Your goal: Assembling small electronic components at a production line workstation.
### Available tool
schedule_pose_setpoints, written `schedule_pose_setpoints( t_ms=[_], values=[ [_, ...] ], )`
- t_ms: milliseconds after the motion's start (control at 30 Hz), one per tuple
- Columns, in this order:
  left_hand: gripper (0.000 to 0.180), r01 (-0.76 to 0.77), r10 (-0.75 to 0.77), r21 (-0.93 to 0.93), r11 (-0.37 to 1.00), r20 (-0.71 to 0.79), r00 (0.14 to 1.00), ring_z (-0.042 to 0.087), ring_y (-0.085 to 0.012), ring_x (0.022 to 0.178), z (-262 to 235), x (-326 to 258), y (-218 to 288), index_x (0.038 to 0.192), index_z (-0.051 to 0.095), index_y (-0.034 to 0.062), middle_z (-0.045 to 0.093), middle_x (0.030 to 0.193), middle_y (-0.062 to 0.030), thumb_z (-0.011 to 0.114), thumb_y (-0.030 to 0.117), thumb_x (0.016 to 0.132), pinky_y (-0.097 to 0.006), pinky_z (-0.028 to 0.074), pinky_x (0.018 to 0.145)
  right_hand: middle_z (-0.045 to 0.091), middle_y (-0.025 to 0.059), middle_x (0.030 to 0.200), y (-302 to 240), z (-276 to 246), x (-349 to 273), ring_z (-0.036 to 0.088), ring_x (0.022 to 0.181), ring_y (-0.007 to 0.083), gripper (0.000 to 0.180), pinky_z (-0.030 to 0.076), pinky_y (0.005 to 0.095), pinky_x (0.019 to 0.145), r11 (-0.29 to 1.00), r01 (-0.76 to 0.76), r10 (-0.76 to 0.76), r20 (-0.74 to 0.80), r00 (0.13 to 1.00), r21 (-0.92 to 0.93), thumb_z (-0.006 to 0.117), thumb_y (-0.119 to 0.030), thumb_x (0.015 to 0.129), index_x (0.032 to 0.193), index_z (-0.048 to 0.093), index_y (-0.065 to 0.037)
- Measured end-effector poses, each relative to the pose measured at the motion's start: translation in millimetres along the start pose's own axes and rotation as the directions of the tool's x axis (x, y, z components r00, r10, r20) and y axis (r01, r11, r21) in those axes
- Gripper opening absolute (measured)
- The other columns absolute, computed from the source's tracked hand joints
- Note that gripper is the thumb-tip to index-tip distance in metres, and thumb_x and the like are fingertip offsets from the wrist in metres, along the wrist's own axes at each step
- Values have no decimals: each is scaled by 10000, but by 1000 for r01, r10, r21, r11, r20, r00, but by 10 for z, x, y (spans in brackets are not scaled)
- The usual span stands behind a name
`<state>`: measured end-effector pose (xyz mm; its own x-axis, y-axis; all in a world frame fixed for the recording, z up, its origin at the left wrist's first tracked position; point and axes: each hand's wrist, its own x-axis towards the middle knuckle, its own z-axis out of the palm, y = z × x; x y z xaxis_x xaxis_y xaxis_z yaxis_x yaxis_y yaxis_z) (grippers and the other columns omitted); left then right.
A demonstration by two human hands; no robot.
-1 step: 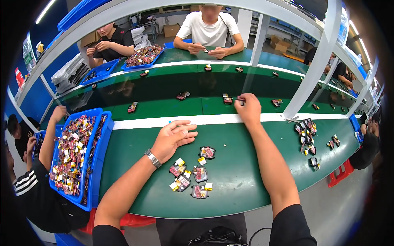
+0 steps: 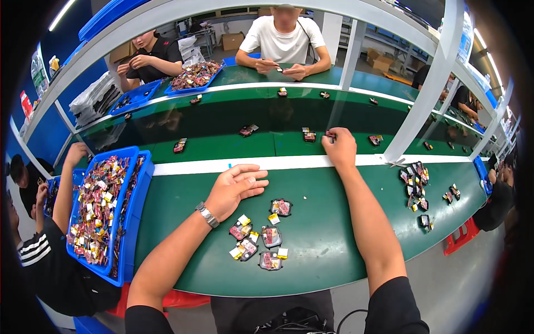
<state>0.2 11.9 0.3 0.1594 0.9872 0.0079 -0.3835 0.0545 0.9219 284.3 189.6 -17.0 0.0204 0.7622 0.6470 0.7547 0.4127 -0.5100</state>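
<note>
My left hand (image 2: 235,187) lies flat and open on the green table (image 2: 334,245), fingers spread, a metal watch on the wrist. Just below it sit several small red packets with yellow tags (image 2: 261,236). My right arm stretches forward, and my right hand (image 2: 340,146) reaches over the white stripe (image 2: 289,163) onto the dark conveyor belt (image 2: 222,125), its fingers closed on a small red packet (image 2: 330,134). Another packet (image 2: 309,135) lies on the belt just left of it.
A blue bin (image 2: 127,222) full of packets stands at the left, with a neighbour's arm on it. More packets lie on the belt (image 2: 179,146) and at the right (image 2: 414,181). Two people sit across the belt. White frame posts (image 2: 423,94) rise at the right.
</note>
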Motion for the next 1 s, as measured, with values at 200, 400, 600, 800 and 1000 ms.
schedule_pose_setpoints(
  t_ms=[200,400,600,800,1000],
  values=[
    [294,27,-31,84,996,44,999,634,-295,1126,-4,23,2,1225,521,-24,607,1243,-222,577,80,956,-388,539,968,651,143,1053,188,87,112,596,1051,309,230,481,426,890,986,-99,123,183,975,-134,725,-234,804,899,703,-25],
    [269,36,-42,159,987,37,998,654,-279,1080,-58,31,-18,1208,529,-29,621,1210,-202,563,69,959,-378,553,934,506,166,1353,-328,191,74,388,1303,313,476,317,479,1074,903,57,46,229,972,-426,743,-470,775,947,723,-26],
    [267,16,-28,126,992,92,995,655,-282,1071,-51,38,-8,1216,519,-19,620,1198,-203,550,77,968,-378,554,918,529,165,1321,-228,194,24,425,1271,343,309,365,466,1051,977,214,-208,134,969,-26,779,-286,709,865,709,-28],
    [359,151,-147,-62,986,74,986,660,-255,1012,-171,20,14,1228,494,-6,623,1171,-180,397,293,1055,-377,559,863,515,134,1362,-1143,-279,-568,433,1294,345,424,354,449,1089,782,300,-527,321,787,547,840,-191,683,1051,672,-63],
    [371,233,-253,106,967,271,929,651,-191,1017,-234,-14,36,1226,552,-14,642,1114,-113,457,292,1039,-352,564,845,461,100,1427,-1451,-527,-752,395,1327,343,517,338,456,1114,739,383,-650,437,622,553,821,-142,689,1180,660,-122]
  ],
)
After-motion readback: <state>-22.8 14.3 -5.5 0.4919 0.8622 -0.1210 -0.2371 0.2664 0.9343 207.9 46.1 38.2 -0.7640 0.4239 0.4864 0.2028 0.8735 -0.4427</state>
